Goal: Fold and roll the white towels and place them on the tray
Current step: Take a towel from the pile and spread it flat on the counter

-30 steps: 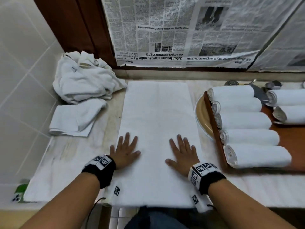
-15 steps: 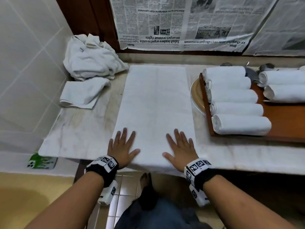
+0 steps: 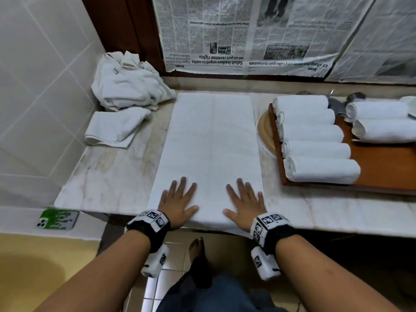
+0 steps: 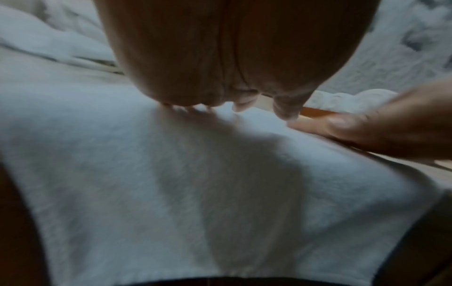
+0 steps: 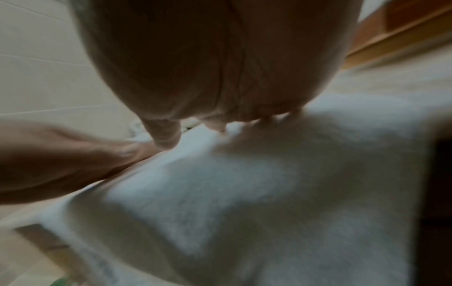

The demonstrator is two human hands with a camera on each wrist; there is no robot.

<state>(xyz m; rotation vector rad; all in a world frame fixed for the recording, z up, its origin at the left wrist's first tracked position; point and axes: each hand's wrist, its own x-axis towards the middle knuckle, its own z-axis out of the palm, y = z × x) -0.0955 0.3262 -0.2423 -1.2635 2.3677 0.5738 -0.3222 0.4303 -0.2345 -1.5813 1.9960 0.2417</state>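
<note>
Only the head view takes in the whole counter (image 3: pixel 117 176); the two wrist views are blurred and show little beyond palm, fingertips and white cloth under them. The left wrist view does catch the right hand's thumb lying on the cloth with the tray's wooden edge behind it.

The left hand (image 3: pixel 177 202) and right hand (image 3: pixel 244 202) lie palm-down, side by side, fingers straight and spread, pressing the near end of the flat towel (image 3: pixel 213 140), gripping nothing.

The flat towel is a long white rectangle, smooth, its near edge hanging over the counter's front. Just right of it sits the tray (image 3: pixel 382 172), with five rolled towels (image 3: pixel 315 152) in a row and more behind. Left of the flat towel lie a folded towel (image 3: pixel 114 129) and a crumpled pile (image 3: pixel 128 84).
</note>
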